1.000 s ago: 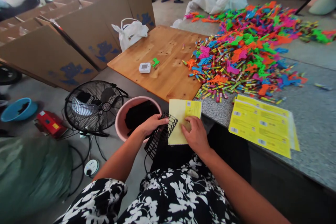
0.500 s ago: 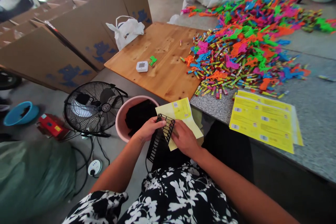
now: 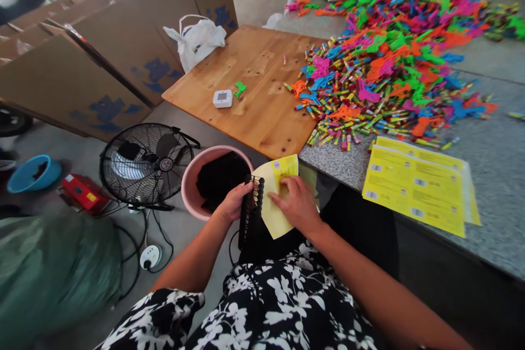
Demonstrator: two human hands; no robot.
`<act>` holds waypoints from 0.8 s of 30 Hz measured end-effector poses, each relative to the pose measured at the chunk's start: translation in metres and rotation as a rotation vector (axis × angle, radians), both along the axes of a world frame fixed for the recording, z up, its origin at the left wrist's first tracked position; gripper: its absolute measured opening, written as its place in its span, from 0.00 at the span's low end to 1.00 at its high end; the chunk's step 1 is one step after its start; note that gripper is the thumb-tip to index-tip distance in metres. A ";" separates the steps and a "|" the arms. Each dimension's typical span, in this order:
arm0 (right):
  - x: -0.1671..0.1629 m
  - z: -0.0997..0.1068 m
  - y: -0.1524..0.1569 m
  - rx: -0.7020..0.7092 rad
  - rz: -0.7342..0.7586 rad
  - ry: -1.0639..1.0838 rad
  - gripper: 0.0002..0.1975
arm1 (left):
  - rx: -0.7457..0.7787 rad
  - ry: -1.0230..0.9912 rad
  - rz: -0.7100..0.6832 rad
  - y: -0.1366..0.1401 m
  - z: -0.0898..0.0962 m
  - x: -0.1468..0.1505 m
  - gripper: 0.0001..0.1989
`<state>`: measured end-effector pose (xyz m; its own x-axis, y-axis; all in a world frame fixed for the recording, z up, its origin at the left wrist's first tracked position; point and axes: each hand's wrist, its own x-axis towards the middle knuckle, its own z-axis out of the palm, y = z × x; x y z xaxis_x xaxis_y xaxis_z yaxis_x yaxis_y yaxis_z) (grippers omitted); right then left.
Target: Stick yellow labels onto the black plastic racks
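My left hand (image 3: pixel 237 200) is closed on a black slotted plastic strip (image 3: pixel 257 192), its thumb on the top end. The lower part of the strip hangs down above my lap. Beside it, a sheet of yellow labels (image 3: pixel 268 169) lies over my lap, with pale backing bare across much of it. My right hand (image 3: pixel 297 202) rests over this sheet, thumb and forefinger apart and touching its surface. No object shows between those fingers. A pink tub (image 3: pixel 189 197) holding black pieces (image 3: pixel 223 178) stands just beyond my left hand.
A wooden board (image 3: pixel 262 115) carries a small white timer (image 3: pixel 222 98) and a green toy gun (image 3: pixel 240 88). Colourful toy guns (image 3: pixel 381 65) and small tubes are heaped at right. More yellow label sheets (image 3: pixel 414 186) lie on the stone surface. A black fan (image 3: pixel 147 167) stands left.
My right hand has left the black strip and moved right onto the label sheet, its fingers spreading. The strip, still in my left hand, has turned more edge-on.
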<state>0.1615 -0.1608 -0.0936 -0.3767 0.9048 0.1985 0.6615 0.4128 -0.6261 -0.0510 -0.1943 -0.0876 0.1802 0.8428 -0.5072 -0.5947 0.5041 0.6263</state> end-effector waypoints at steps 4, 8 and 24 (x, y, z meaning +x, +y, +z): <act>-0.002 0.002 0.001 -0.035 -0.014 -0.017 0.17 | 0.017 -0.021 -0.045 0.000 0.004 -0.003 0.24; -0.003 0.003 -0.001 -0.064 -0.035 -0.010 0.15 | 0.018 -0.022 -0.030 0.000 0.003 0.000 0.25; 0.015 0.009 0.010 -0.160 -0.051 0.268 0.10 | -0.008 0.045 0.004 -0.006 0.012 0.000 0.24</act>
